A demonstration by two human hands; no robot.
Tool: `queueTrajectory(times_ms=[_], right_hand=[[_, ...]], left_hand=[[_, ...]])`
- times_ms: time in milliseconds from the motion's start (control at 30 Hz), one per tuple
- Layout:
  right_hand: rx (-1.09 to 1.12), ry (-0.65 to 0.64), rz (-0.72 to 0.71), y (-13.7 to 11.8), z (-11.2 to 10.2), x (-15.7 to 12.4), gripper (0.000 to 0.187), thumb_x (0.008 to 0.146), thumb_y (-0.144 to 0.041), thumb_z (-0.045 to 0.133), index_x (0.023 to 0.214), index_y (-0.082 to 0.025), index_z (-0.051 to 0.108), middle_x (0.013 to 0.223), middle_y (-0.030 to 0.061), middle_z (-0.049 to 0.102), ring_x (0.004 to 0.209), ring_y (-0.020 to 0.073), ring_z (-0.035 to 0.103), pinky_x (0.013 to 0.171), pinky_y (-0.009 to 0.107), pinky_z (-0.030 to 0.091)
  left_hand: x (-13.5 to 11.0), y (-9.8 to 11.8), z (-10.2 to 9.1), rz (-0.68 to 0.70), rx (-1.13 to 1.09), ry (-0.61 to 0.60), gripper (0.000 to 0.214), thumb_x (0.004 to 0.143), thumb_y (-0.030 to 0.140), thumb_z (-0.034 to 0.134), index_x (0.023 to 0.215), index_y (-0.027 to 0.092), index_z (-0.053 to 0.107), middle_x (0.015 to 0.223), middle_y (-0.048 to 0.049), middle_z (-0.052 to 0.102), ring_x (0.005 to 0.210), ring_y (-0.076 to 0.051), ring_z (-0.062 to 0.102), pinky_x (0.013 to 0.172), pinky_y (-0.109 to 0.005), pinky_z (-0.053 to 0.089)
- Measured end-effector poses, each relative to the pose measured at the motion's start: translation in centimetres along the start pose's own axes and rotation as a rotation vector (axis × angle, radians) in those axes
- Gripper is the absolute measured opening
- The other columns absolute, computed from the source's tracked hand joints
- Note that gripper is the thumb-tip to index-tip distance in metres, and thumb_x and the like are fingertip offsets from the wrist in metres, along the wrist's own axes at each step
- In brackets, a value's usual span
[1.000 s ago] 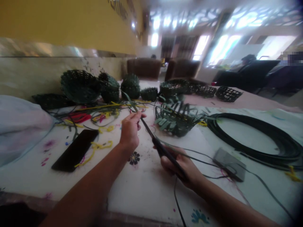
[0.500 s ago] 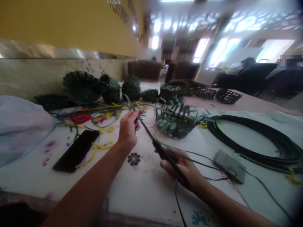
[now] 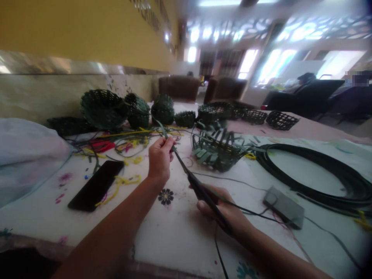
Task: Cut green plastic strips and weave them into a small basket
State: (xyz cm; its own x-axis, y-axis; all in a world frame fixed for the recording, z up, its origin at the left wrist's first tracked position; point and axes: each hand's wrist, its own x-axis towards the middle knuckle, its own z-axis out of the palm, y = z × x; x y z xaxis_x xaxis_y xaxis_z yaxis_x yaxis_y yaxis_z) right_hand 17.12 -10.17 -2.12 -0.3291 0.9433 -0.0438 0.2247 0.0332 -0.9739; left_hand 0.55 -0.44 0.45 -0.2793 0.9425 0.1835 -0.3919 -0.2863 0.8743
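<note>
My left hand [image 3: 159, 159] is closed in a pinch on a flat dark green strip [image 3: 161, 127], whose free end sticks up past the fingertips. My right hand [image 3: 229, 209] grips black-handled scissors [image 3: 207, 198]. Their narrow blades point up and left to the left fingertips and look nearly closed; whether they touch the strip I cannot tell. More of the dark strip trails past my right wrist. Just beyond the hands sits a partly woven green basket [image 3: 222, 155] with loose strip ends standing out.
Several woven baskets [image 3: 103, 108] line the back of the table. A large coil of dark strip [image 3: 353, 174] lies at right, near a grey box [image 3: 283, 207]. A black phone [image 3: 97, 186], yellow ties [image 3: 128, 180] and a pale bag [image 3: 29, 159] are at left.
The view has shifted slightly. The left fingers have drawn closer together on the strip, and the trailing strip by my right hand has swung lower. Both hands keep their holds.
</note>
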Motion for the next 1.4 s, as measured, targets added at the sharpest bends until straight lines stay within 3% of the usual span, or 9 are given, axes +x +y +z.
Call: queueTrajectory(times_ms=[167, 433, 667, 1200, 1400], right_hand=[[-0.010, 0.000, -0.019, 0.1, 0.0, 0.0, 0.044, 0.071, -0.054, 0.065, 0.086, -0.013, 0.063, 0.059, -0.0042, 0.040, 0.051, 0.0095, 0.038, 0.045, 0.022, 0.034], [0.010, 0.003, 0.005, -0.3, -0.1, -0.4, 0.049, 0.073, -0.051, 0.066, 0.101, -0.011, 0.068, 0.054, -0.0056, 0.041, 0.045, 0.0083, 0.036, 0.043, 0.022, 0.030], [0.104, 0.007, 0.062, -0.1, 0.3, -0.2, 0.066, 0.069, -0.052, 0.069, 0.117, -0.008, 0.063, 0.057, -0.0054, 0.045, 0.047, 0.0088, 0.040, 0.043, 0.022, 0.036], [0.108, 0.025, 0.056, -0.6, 0.1, -0.4, 0.063, 0.070, -0.059, 0.071, 0.109, -0.009, 0.066, 0.048, -0.0082, 0.040, 0.039, 0.0065, 0.033, 0.037, 0.020, 0.030], [0.119, 0.033, 0.077, -0.7, 0.2, -0.4, 0.061, 0.070, -0.053, 0.069, 0.112, -0.008, 0.065, 0.052, -0.0073, 0.042, 0.043, 0.0071, 0.035, 0.039, 0.021, 0.033]], left_hand=[[-0.1, -0.1, 0.0, -0.007, -0.025, -0.007, 0.020, 0.079, 0.025, 0.067, 0.064, 0.013, 0.061, 0.056, 0.0039, 0.047, 0.043, -0.002, 0.031, 0.037, -0.015, 0.021], [0.1, -0.2, 0.0, -0.036, -0.050, -0.006, 0.019, 0.078, 0.024, 0.068, 0.064, 0.013, 0.060, 0.061, 0.0031, 0.050, 0.042, -0.002, 0.029, 0.037, -0.016, 0.020], [-0.5, -0.6, 0.1, -0.035, 0.043, 0.002, 0.023, 0.078, 0.031, 0.070, 0.064, 0.014, 0.062, 0.055, 0.0049, 0.041, 0.046, -0.004, 0.029, 0.040, -0.018, 0.018], [-0.5, -0.6, 0.1, -0.061, 0.037, -0.052, 0.023, 0.079, 0.033, 0.069, 0.068, 0.014, 0.064, 0.055, 0.0056, 0.037, 0.045, -0.005, 0.026, 0.040, -0.019, 0.017], [0.4, -0.3, -0.5, 0.046, 0.146, -0.058, 0.023, 0.078, 0.034, 0.069, 0.067, 0.014, 0.067, 0.056, 0.0046, 0.040, 0.044, -0.004, 0.028, 0.040, -0.020, 0.018]])
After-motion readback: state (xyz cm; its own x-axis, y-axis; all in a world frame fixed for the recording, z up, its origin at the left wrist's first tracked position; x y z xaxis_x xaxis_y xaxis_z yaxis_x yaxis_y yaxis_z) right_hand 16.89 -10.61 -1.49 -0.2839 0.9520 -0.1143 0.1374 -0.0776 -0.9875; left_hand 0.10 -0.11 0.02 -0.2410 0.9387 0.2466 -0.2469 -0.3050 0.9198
